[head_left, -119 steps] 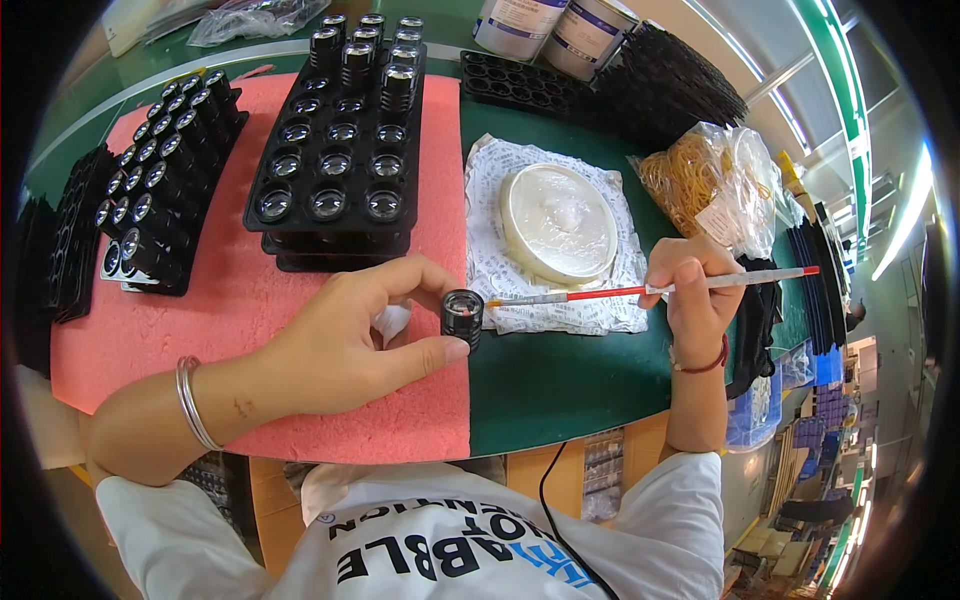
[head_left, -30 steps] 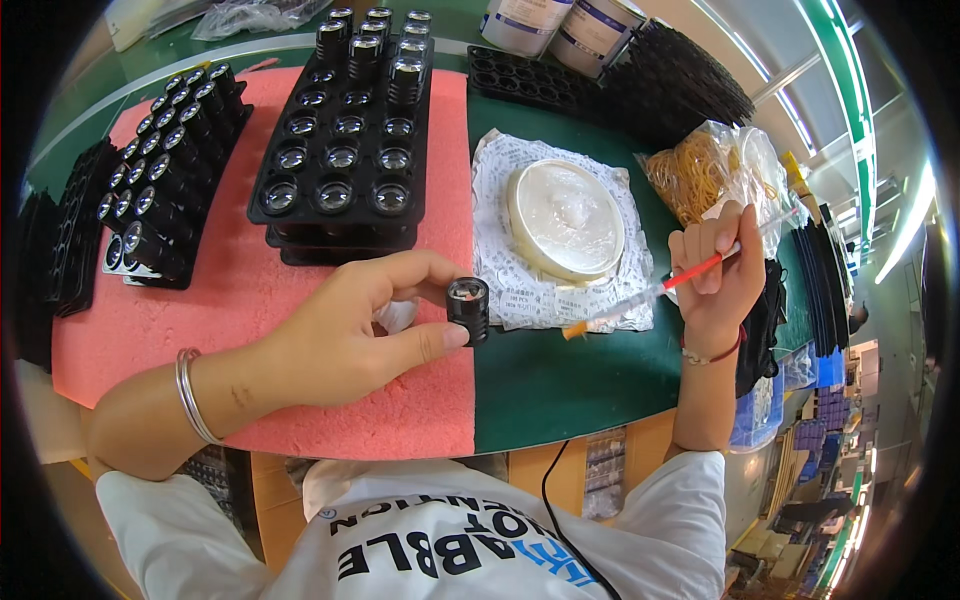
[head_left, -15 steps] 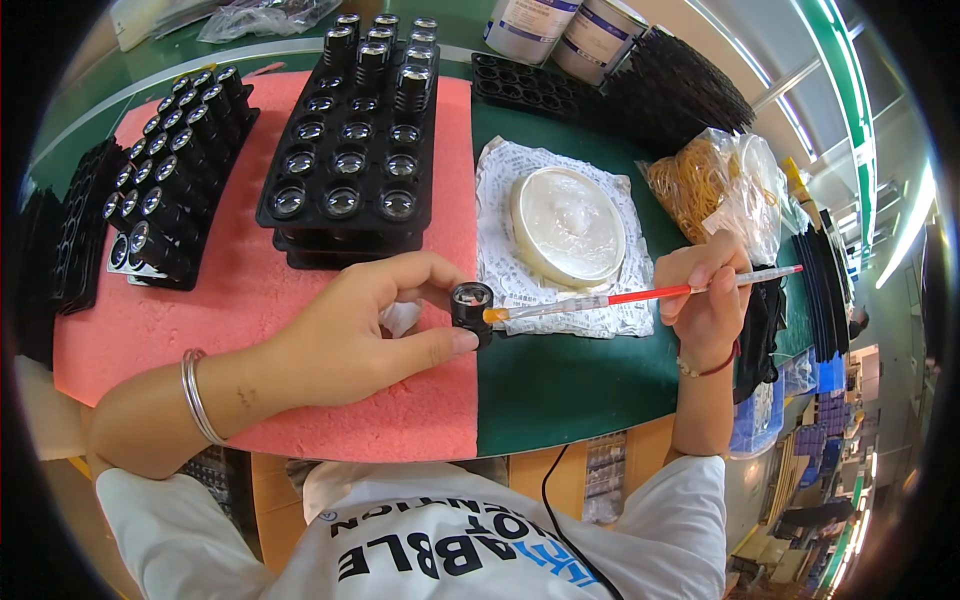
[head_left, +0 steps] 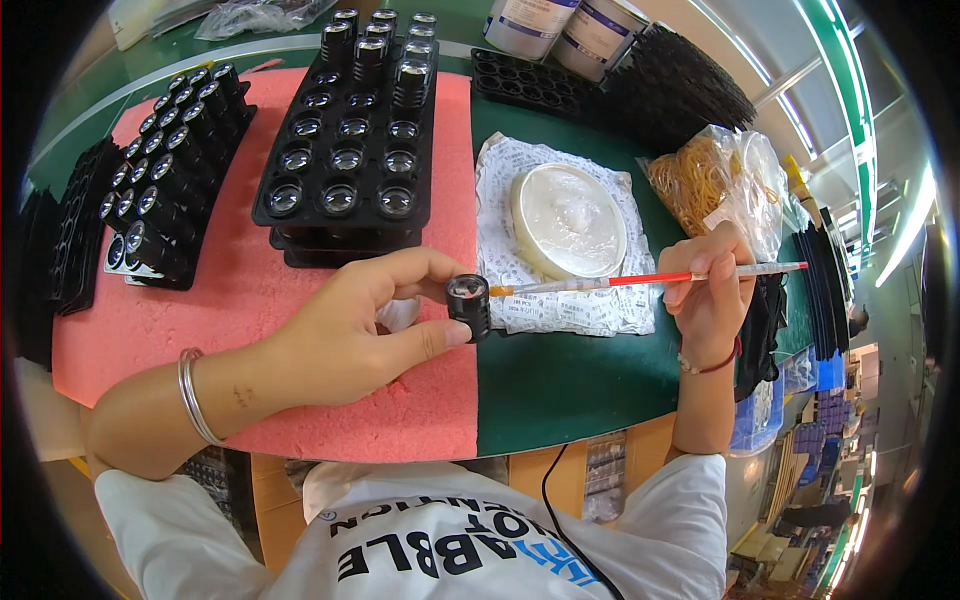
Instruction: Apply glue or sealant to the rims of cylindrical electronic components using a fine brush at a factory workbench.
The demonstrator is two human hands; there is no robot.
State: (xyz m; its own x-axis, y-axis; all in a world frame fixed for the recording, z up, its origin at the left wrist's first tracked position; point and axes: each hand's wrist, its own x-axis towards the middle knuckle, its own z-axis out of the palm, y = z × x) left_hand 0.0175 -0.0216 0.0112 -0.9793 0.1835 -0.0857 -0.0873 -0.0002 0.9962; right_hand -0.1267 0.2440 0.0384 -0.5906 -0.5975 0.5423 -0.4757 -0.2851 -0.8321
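Between its thumb and fingers, my left hand point(head_left: 365, 325) grips a small black lens barrel point(head_left: 468, 308), held roughly upright with its glass end up. Something white, perhaps a cloth or tissue, shows partly under that palm. My right hand point(head_left: 712, 295) is closed round a thin paintbrush point(head_left: 640, 281) with a red and silver handle. Its orange-brown bristles meet the barrel's side just below the rim. Behind the brush, a round white dish point(head_left: 522, 225) holding a clear, glossy substance rests on a printed paper pad point(head_left: 500, 165).
Black trays of similar barrels point(head_left: 345, 225), point(head_left: 165, 210) stand on a pink foam mat point(head_left: 240, 320). At the back are two cans point(head_left: 530, 25) and a black tray point(head_left: 520, 80). A bag of yellow rubber bands point(head_left: 695, 180) lies beyond my right hand.
The brush tip has risen along the barrel's side toward its rim, and the handle is now more level. My left hand has turned the barrel slightly and shifted it a little left.
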